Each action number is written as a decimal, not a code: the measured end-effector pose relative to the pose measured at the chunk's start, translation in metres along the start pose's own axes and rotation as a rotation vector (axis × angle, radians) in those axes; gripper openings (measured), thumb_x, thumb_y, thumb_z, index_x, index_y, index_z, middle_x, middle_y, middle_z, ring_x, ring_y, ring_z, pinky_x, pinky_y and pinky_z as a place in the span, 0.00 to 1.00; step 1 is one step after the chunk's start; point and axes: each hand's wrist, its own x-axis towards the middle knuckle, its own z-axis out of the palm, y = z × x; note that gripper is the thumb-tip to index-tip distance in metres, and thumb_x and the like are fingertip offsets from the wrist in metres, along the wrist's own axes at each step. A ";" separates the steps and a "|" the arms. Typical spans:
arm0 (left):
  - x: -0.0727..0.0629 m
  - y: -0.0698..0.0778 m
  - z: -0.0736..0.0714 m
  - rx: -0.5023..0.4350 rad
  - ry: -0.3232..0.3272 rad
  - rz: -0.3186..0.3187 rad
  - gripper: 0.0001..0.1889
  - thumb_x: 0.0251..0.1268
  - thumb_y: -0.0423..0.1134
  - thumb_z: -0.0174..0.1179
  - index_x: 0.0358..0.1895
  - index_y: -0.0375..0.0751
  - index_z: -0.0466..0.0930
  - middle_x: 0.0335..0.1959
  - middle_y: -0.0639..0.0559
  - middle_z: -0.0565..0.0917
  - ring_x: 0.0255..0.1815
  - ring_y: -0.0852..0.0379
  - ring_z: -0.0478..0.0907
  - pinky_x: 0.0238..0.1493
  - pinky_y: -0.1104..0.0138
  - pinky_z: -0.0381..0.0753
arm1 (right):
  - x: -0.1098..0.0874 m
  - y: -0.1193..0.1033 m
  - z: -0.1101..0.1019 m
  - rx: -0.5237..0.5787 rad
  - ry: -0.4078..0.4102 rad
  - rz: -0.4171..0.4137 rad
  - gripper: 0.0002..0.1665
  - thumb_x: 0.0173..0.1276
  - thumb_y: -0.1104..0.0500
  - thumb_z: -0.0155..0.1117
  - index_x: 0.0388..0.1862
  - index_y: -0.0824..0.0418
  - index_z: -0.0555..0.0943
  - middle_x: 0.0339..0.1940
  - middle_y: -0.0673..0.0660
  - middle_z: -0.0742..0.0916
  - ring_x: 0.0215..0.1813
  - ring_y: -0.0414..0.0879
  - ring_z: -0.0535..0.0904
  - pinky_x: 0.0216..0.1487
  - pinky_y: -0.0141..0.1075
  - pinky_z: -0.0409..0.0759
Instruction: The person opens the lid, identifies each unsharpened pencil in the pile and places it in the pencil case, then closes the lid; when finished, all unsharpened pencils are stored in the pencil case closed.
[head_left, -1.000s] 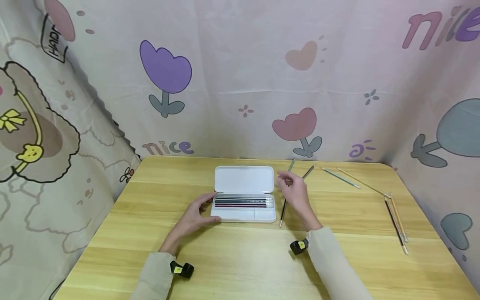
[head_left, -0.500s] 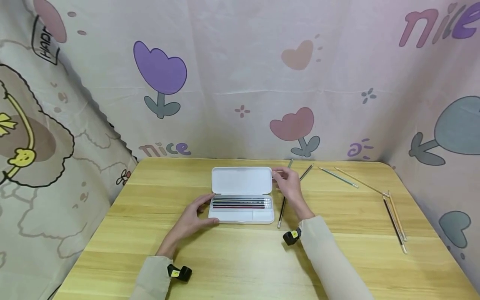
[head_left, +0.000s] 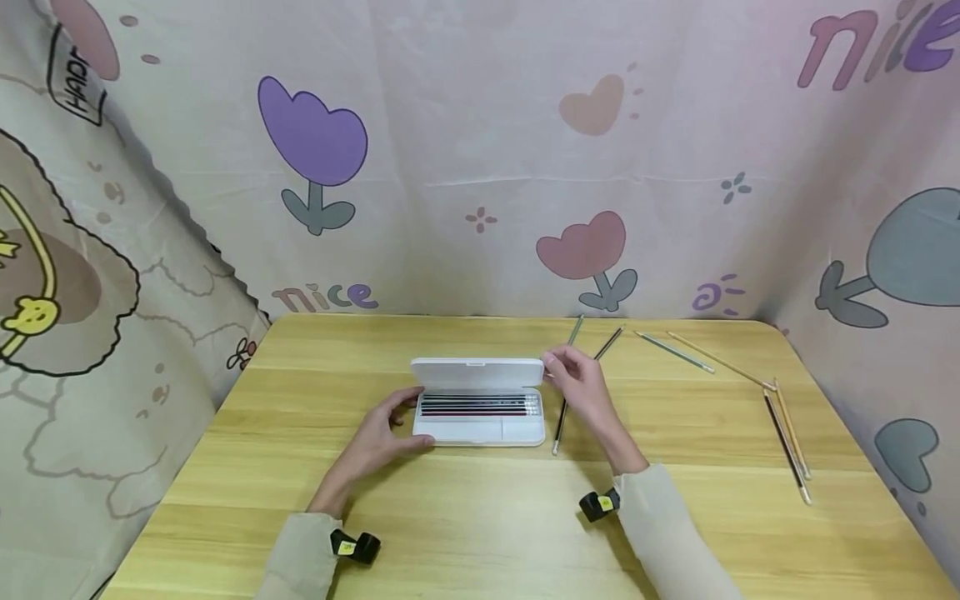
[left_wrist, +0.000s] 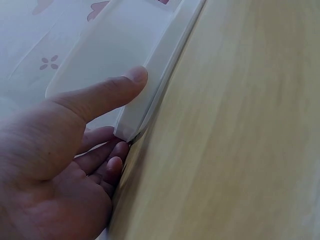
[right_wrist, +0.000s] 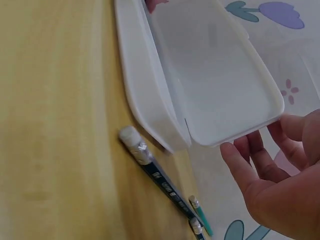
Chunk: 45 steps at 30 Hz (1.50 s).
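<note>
A white pencil case (head_left: 457, 431) lies on the table with its hinged lid (head_left: 480, 375) raised. Several dark and red pencils (head_left: 472, 406) lie side by side in its rear compartment, white eraser ends to the right. My left hand (head_left: 378, 437) grips the case's left end. Its thumb is on the front rim, as the left wrist view shows, and the other fingers curl around the end. My right hand (head_left: 587, 390) holds the lid's right end between thumb and fingers, also visible in the right wrist view.
A dark pencil (right_wrist: 167, 187) lies just right of the case, with a green pencil (head_left: 576, 329) and another dark pencil (head_left: 609, 342) behind. Farther right are a teal pencil (head_left: 675, 351), yellow pencils (head_left: 720, 360) and a black pencil (head_left: 786, 446). A patterned curtain (head_left: 450, 167) hangs behind the table.
My right hand has moved left onto the lid's right end. The lid, earlier laid back flat, now stands raised. My left hand has kept its hold on the case.
</note>
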 end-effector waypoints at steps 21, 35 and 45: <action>0.005 0.001 0.002 -0.050 0.037 0.006 0.52 0.46 0.42 0.83 0.76 0.40 0.62 0.69 0.41 0.76 0.60 0.47 0.73 0.57 0.56 0.73 | -0.038 0.005 -0.023 -0.286 -0.244 -0.070 0.20 0.71 0.56 0.72 0.57 0.65 0.85 0.67 0.62 0.81 0.68 0.60 0.76 0.65 0.46 0.75; 0.008 0.001 -0.005 -0.002 -0.018 0.027 0.42 0.61 0.46 0.75 0.77 0.39 0.66 0.65 0.43 0.77 0.57 0.48 0.74 0.58 0.56 0.76 | -0.041 0.007 -0.009 -0.666 -0.246 -0.233 0.32 0.58 0.61 0.81 0.60 0.70 0.83 0.68 0.65 0.80 0.70 0.65 0.73 0.69 0.56 0.70; 0.002 -0.006 -0.003 0.058 -0.004 0.060 0.43 0.60 0.46 0.76 0.75 0.36 0.66 0.63 0.41 0.78 0.55 0.47 0.75 0.56 0.56 0.77 | -0.048 0.007 -0.001 -0.658 -0.244 -0.223 0.33 0.56 0.63 0.82 0.60 0.71 0.82 0.69 0.65 0.79 0.71 0.64 0.72 0.69 0.54 0.70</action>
